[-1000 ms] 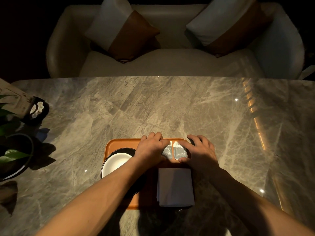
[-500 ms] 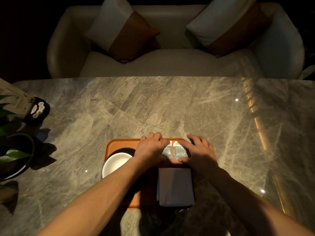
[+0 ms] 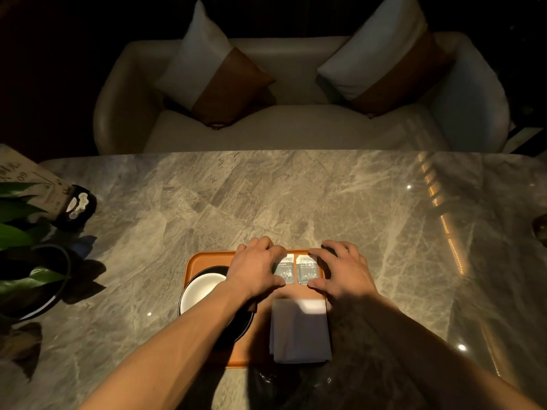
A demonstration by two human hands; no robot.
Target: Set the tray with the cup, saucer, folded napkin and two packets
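Observation:
An orange tray lies on the marble table near me. On its left stands a dark saucer with a white cup seen from above, partly under my left forearm. A folded grey napkin lies on the tray's near right. Two pale packets lie side by side at the tray's far right: the left packet and the right packet. My left hand rests fingertips on the left packet's edges. My right hand pinches the right packet's outer edge between thumb and fingers.
A potted plant and a small dark holder with a card stand at the table's left edge. A cream sofa with two cushions sits beyond the table's far edge. A dark object shows at the right edge.
Both hands have stayed on the packets; the packets look a little more uncovered and squared up side by side. Nothing else has moved.

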